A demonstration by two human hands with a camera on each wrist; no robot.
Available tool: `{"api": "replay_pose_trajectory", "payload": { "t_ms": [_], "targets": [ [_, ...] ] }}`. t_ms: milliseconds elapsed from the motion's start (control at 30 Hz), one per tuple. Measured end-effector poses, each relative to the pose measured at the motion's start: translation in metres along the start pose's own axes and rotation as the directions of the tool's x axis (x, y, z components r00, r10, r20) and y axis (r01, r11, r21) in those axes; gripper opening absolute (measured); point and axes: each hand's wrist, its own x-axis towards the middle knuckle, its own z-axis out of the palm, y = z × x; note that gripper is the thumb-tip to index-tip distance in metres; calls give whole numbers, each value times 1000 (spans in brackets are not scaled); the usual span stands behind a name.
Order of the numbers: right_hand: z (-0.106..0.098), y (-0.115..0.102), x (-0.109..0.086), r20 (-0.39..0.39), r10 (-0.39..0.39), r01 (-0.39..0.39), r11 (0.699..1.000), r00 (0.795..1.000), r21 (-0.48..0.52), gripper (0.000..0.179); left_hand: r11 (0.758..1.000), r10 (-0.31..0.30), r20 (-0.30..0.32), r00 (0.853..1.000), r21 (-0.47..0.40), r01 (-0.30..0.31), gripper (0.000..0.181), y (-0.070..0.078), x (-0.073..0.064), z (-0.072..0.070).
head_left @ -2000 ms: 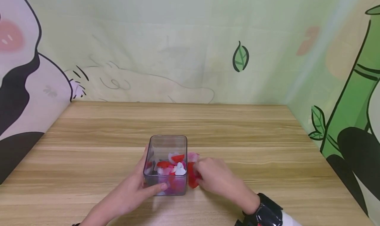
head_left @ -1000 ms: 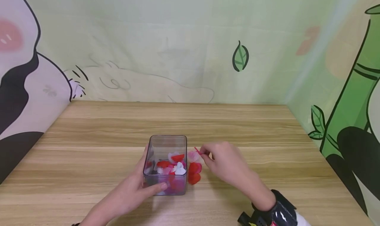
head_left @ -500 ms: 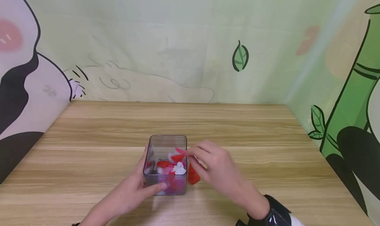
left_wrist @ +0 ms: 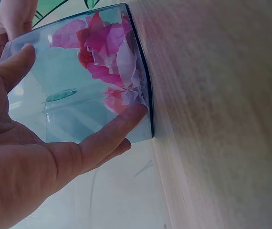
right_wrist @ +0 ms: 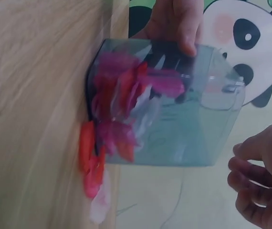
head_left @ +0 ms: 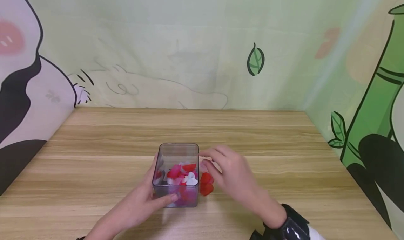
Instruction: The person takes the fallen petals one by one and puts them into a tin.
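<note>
A clear, smoky plastic box stands upright on the table. Red, pink and white petals lie heaped in its bottom. My left hand holds the box from the left, its thumb on the near wall and other fingers around the side. Beside the box's right wall lie red petals and a pale pink petal. My right hand hovers at the right rim above them. Its fingers are loosely bent, and no petal shows between them in the right wrist view.
The wooden table stretches behind and to both sides of the box. Cloth backdrops with cartoon pandas and bamboo stand along its back and sides. A black strap is around the right wrist.
My right hand picked up a pink petal beside the box, carried it left over the rim and let it go. That petal now lies on the heap; my left hand has stayed put.
</note>
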Motion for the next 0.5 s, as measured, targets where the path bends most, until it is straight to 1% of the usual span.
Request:
{"api": "replay_pose_trajectory", "payload": {
  "t_ms": [100, 167, 233, 333, 400, 500],
  "targets": [
    [3, 9, -1, 57, 94, -90, 994, 994, -66, 20, 1000, -12, 0, 1000, -4, 12, 112, 1, 0, 0],
    [6, 16, -3, 116, 157, -146, 984, 981, -104, 21, 1000, -7, -1, 1000, -2, 7, 112, 1, 0, 0],
    [10, 22, -5, 195, 217, -193, 972, 957, -131, 20, 1000, 4, -1, 1000, -4, -4, 112, 0, -1, 0],
    [17, 31, -8, 322, 270, -228, 960, 908, -163, 20, 1000, 16, -1, 1000, -2, -16, 112, 0, -1, 0],
    [22, 35, -10, 395, 277, -224, 958, 876, -176, 22, 1000, 22, 1, 1000, -4, -22, 112, 0, -1, 0],
    [26, 39, -13, 462, 250, -190, 967, 851, -173, 27, 1000, 29, 0, 1000, 1, -29, 112, -1, -1, 0]
  ]
}}
